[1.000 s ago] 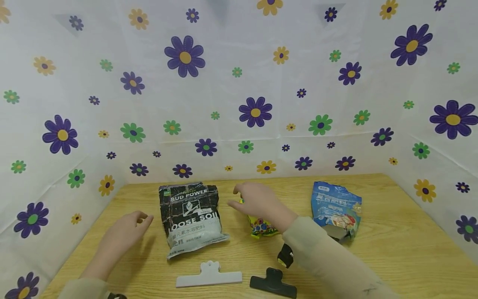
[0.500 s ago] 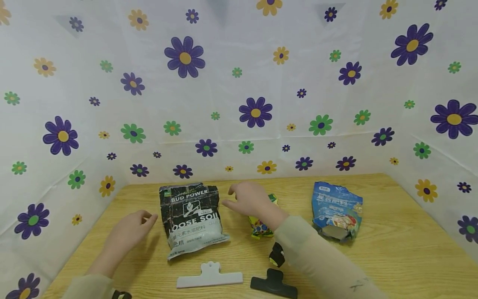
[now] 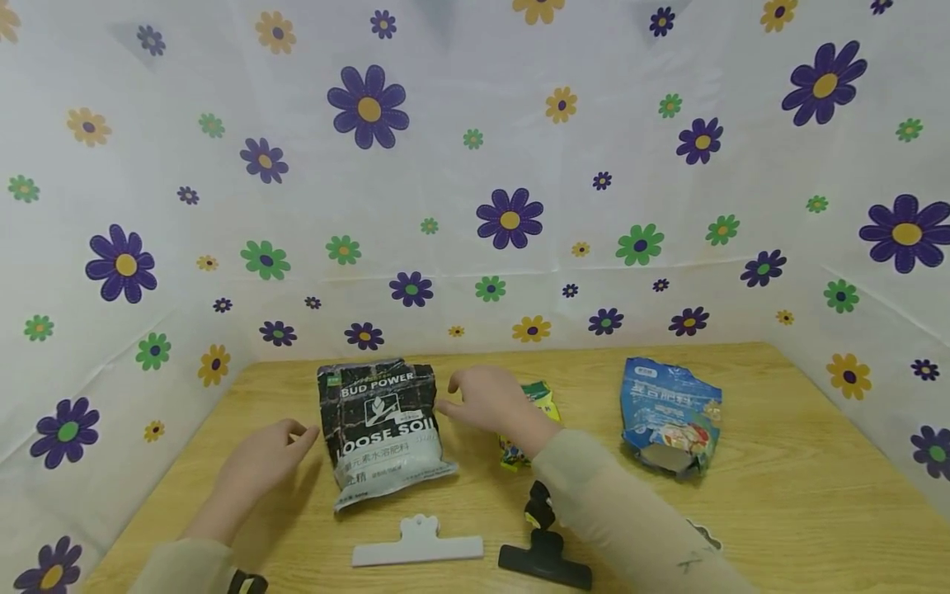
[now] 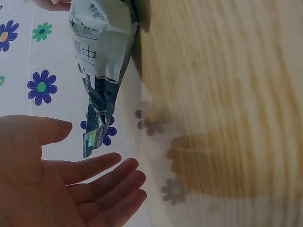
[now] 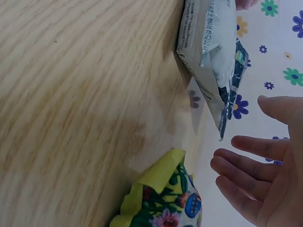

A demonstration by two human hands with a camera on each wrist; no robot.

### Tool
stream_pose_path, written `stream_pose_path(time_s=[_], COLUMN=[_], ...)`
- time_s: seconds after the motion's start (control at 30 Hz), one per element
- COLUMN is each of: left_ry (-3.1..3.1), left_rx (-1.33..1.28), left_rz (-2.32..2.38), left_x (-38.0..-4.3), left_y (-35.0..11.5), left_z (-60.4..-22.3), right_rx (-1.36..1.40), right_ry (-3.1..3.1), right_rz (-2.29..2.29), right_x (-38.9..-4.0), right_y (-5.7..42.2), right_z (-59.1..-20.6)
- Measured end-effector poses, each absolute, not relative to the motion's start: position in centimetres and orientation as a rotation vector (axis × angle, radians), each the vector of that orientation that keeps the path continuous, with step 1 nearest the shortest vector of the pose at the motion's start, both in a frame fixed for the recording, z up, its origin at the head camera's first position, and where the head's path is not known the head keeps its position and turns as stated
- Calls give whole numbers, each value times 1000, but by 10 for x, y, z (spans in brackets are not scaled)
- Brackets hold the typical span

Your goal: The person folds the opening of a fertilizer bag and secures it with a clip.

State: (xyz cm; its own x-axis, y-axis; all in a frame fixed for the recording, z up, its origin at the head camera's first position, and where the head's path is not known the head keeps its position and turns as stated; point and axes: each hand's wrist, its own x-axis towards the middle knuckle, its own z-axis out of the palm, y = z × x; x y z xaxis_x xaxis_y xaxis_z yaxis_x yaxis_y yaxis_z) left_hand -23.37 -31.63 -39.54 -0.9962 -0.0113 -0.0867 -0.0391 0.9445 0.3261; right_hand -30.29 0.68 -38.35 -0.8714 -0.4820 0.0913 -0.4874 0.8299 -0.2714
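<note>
A black-and-white bag printed "LOOSE SOIL" lies on the wooden table, left of centre. At its left side is my left hand, fingers relaxed, fingertips close to the bag's edge. My right hand hovers at the bag's upper right side, with thumb and fingers parted and holding nothing. In the left wrist view the bag's folded dark end points between thumb and fingers. The right wrist view shows the same bag just beyond my fingertips. A yellow-green packet with flowers lies partly hidden beneath my right hand and forearm.
A blue fertilizer bag, torn at its lower end, lies to the right. In front are a white clip and a black clip. Part of another clip-like object shows beside my right sleeve. A flower-printed white sheet surrounds the table.
My right hand has moved left, toward the black-and-white bag, uncovering more of the yellow-green packet. My left hand has shifted slightly right, closer to the bag. The bag has stayed in place.
</note>
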Motion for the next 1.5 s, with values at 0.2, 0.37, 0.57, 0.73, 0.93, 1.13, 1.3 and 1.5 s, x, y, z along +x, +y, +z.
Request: stream_pose_path(time_s=[0.2,0.37,0.57,0.73,0.93,1.13,1.3,1.5], left_ry=[3011,3009,3002,3001,3008,3004,2998,2952], left_rx=[-32,-20,-38,-43,-34,-5,-13,-12], left_rz=[521,517,530,547,537,553,581,728], left_x=[-235,-235,-235,-236,-237,-235,-236,-240], left_y=[-313,-311,-305,-302,-300,-295,-293,-298], left_z=[-399,-400,-401,-405,-405,-402,-404,-413], right_rx=[761,746,774,768,787,789,780,770], right_ry=[-3009,-3033,-3052,-3083,-3083,-3108,-3166,-3211], right_rz=[493,542,574,575,602,691,819,875], right_x=[-304,-305,-305,-302,-299,-300,-304,-307], right_y=[3,2,-1,-6,-10,-11,-11,-13], right_z=[-389,-393,-398,-402,-400,-402,-405,-407])
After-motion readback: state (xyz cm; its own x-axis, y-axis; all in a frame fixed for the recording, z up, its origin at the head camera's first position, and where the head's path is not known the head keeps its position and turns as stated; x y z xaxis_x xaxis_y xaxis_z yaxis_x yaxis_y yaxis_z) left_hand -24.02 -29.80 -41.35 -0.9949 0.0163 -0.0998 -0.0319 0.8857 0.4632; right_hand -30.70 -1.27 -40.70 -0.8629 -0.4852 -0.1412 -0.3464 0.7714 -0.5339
